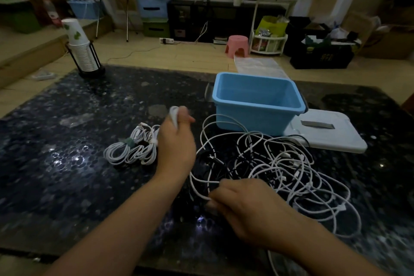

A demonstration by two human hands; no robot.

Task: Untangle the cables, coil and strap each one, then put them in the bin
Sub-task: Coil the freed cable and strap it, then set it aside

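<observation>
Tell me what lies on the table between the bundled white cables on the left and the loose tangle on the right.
In the head view, the left hand with its forearm lies between the bundled cables and the tangle, gripping something white.

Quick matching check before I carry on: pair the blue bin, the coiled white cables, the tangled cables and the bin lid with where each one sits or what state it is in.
Things:
1. blue bin
2. coiled white cables
3. tangled cables
4. bin lid

States:
A. loose heap in front of the bin, right hand pinching a strand
B. flat on the table, right of the bin
C. strapped, lying left of the left hand
D. open, nothing visible inside

Pairs: 1-D, 2-C, 3-A, 4-B
</observation>
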